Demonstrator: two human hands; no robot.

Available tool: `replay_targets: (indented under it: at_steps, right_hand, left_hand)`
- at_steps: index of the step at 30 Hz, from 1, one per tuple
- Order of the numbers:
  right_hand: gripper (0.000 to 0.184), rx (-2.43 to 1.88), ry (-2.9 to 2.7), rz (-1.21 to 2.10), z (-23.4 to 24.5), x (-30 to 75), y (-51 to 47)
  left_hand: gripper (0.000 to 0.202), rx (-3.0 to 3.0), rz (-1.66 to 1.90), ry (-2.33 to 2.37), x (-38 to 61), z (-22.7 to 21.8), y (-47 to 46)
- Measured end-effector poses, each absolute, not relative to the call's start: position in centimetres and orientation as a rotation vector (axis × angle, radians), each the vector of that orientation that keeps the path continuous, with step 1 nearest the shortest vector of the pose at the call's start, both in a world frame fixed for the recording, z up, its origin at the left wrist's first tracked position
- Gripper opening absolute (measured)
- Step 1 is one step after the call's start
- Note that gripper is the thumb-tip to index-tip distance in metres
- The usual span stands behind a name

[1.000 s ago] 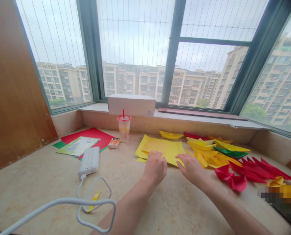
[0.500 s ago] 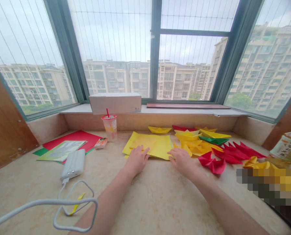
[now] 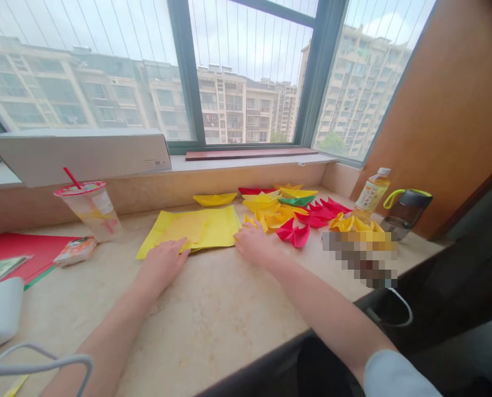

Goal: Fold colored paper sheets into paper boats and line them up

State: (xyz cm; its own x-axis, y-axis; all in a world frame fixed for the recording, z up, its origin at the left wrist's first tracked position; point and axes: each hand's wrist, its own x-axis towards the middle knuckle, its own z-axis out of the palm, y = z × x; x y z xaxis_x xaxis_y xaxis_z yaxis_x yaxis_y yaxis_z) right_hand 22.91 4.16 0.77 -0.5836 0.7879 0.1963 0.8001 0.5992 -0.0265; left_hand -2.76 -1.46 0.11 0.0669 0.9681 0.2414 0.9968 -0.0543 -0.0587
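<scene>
In the head view a stack of yellow paper sheets (image 3: 212,229) lies flat on the counter, with a smaller orange-yellow piece (image 3: 182,227) on top. My left hand (image 3: 167,262) rests on the stack's near left edge, fingers stretched out over the paper. At the right edge of the stack is my right hand (image 3: 254,242), its fingers apart and touching the paper's corner. Just beyond my right hand stand folded paper boats: a yellow boat (image 3: 215,199), a green boat (image 3: 297,202) and several others. A red folded paper piece (image 3: 294,234) lies to its right.
On the left are a plastic cup (image 3: 92,212) with a red straw, a small packet (image 3: 75,252), red paper (image 3: 34,248) and a white power bank (image 3: 0,314) with a cable. A bottle (image 3: 372,193) and a dark cup (image 3: 409,212) stand right. A white box (image 3: 80,157) sits on the sill.
My view has swung to the right, bringing the dark cup and the counter's right end into sight. Both hands stay at the yellow paper stack.
</scene>
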Motion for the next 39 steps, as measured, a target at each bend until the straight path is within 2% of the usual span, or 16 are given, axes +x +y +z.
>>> replay_targets:
  at_steps: [6, 9, 14, 23, 28, 34, 36, 39]
  right_hand:
    - [0.030, -1.260, -2.673, -0.107, 0.0, 22.9, 4.7]
    - [0.030, -1.240, -2.669, -0.236, -0.4, 22.7, 4.8]
    - [0.027, -1.380, -2.586, -0.377, -0.5, 22.4, 4.7]
    - [0.036, -1.399, -2.558, -0.222, -0.4, 22.1, 4.4]
    - [0.030, -1.344, -2.585, -0.208, 0.1, 21.9, 4.0]
    - [0.027, -1.102, -2.602, -0.111, 0.8, 21.4, 3.8]
    - [0.030, -1.074, -2.570, -0.075, 1.2, 21.5, 3.8]
    - [0.037, -1.329, -2.423, -0.109, 2.0, 22.4, 3.9]
  left_hand:
    - [0.046, -2.102, -0.111, -1.917, -3.4, 0.1, -1.0]
    - [0.045, -2.103, -0.044, -1.892, -3.4, 0.4, -1.1]
    - [0.043, -2.107, -0.149, -1.930, -3.2, 0.1, -1.3]
    - [0.037, -2.204, -0.183, -1.919, -3.4, 0.4, -1.4]
    - [0.045, -2.195, -0.256, -1.871, -3.4, 1.8, -2.0]
    - [0.047, -2.091, -0.103, -1.885, -4.4, 3.3, -4.1]
    - [0.042, -2.085, -0.025, -1.897, -4.9, 3.3, -4.5]
    - [0.031, -2.108, 0.027, -1.926, -5.1, 3.2, -4.5]
